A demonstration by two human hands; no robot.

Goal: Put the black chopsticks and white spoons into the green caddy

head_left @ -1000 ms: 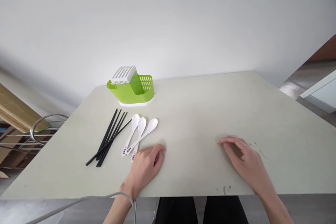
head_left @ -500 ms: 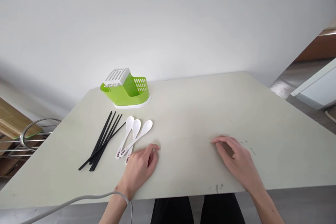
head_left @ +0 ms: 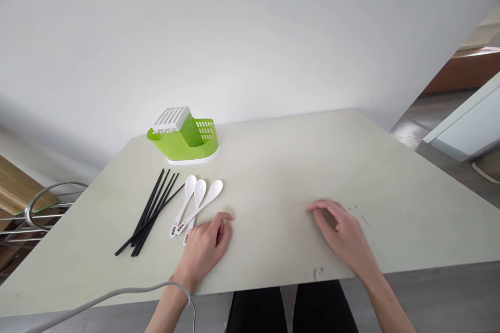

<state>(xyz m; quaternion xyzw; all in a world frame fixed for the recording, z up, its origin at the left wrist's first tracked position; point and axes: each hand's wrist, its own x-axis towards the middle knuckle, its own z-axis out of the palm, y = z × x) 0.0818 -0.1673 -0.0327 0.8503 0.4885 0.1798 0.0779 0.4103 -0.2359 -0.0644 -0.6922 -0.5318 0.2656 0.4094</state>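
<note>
My left hand [head_left: 205,247] rests on the table beside three white spoons [head_left: 199,193], its wrist near the front edge. Its fingers are loosely curled, with a gap at the thumb and nothing held. One spoon's handle ends right by the knuckles; whether they touch I cannot tell. Farther left lie several black chopsticks [head_left: 150,213] in a loose bundle, one crossing the others. Behind them stands a green utensil holder [head_left: 183,146] with a white slotted top and white base. On the right side, my right hand [head_left: 339,231] rests on the tabletop, fingers bent, thumb apart, holding nothing.
The pale table [head_left: 273,166] backs onto a white wall [head_left: 250,36]. A grey cable [head_left: 117,291] passes over my left wrist. Left of the table is a metal rack [head_left: 39,208] with a wooden board [head_left: 23,184]. A white cabinet [head_left: 469,119] stands at far right.
The view has turned slightly, so everything appears a little farther left. Both hands, the spoons, chopsticks and holder keep their places on the table.
</note>
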